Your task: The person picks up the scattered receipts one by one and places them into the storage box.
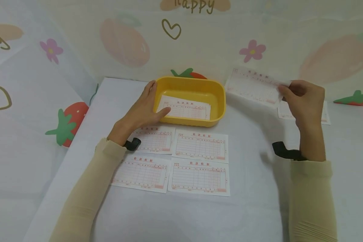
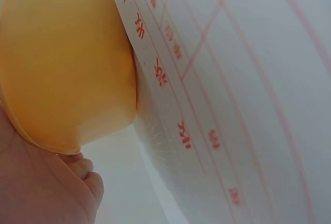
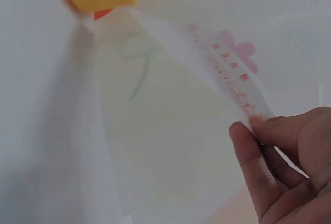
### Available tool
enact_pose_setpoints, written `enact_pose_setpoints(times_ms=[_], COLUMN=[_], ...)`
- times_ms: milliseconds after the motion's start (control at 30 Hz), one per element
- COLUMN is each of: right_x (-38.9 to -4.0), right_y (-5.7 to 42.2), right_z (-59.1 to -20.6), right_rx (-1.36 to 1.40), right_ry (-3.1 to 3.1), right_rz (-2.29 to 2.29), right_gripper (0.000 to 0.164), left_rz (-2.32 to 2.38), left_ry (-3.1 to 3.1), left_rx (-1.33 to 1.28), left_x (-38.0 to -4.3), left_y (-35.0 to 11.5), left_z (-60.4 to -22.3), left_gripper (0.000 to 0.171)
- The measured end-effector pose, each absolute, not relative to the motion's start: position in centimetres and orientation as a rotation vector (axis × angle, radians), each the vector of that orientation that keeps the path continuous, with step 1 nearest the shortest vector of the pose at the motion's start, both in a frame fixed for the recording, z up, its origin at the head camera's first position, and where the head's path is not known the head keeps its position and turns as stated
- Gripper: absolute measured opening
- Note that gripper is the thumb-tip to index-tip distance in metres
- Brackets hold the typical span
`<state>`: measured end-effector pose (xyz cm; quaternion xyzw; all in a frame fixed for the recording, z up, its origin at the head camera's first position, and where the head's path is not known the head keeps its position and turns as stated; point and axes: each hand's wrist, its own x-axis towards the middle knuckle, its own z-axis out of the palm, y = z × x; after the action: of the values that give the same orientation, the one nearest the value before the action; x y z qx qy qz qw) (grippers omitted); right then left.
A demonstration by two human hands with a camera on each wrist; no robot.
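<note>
Head view shows the left hand [image 1: 140, 109] at the left end of a yellow tray [image 1: 220, 102], gripping it by the rim: the thumb is spread wide over the front edge, the fingers lie along the outside of the end wall. Left wrist view shows the fingertips bent in under the lip. The right hand [image 1: 307, 101] is nearly closed, pinching one end of a held slip [image 1: 254, 86] between thumb and fingers, to the right of the tray and raised above the table. This paper is thin and bows slightly, its free end reaching near the tray's right side.

The tray is smooth, plastic-looking, oblong with rounded corners and a rolled lip. Flat inside it rests a white slip [image 1: 187, 110] with a red printed grid. In front, four printed slips [image 1: 201, 146] lie in two rows of two on a faintly creased white cloth [image 1: 254, 208]; the left forearm partly covers the left pair. Another slip [image 1: 325, 116] lies partly hidden behind the right hand. Both sleeves [image 1: 311, 198] are beige and close-fitting.
</note>
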<state>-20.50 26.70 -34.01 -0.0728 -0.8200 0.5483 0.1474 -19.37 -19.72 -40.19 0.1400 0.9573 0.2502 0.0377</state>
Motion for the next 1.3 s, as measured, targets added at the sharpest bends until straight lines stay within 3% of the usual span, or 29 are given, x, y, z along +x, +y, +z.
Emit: enact_pose_setpoints(times_ms=[200, 400, 600, 933, 1300], right_x=[-20.2, -20.4, -20.6, -21.1, -22.5], right_y=[26.5, 25.1, 22.5, 19.5, 14.6], right_z=[-33.5, -33.9, -35.2, -36.1, -34.8], right_rx=[-0.238, -0.239, -0.111, 0.044, 0.057], right_ry=[-2.034, -2.080, -2.350, -2.666, -2.807], right_rz=[2.050, 2.142, 2.040, 1.728, 1.539], right_gripper=[0.011, 0.016, 0.018, 0.036, 0.033], left_rz=[0.773, 0.765, 0.765, 0.776, 0.771], left_ry=[2.934, 2.940, 2.933, 2.932, 2.927], left_rx=[0.426, 0.422, 0.416, 0.440, 0.425], left_x=[-19.4, -19.4, -19.3, -19.4, -19.4], left_y=[-19.8, -19.9, -20.1, -19.8, -19.7], left_z=[-40.3, -40.3, -40.2, -40.2, -40.3], left_gripper=[0.109, 0.110, 0.110, 0.109, 0.110])
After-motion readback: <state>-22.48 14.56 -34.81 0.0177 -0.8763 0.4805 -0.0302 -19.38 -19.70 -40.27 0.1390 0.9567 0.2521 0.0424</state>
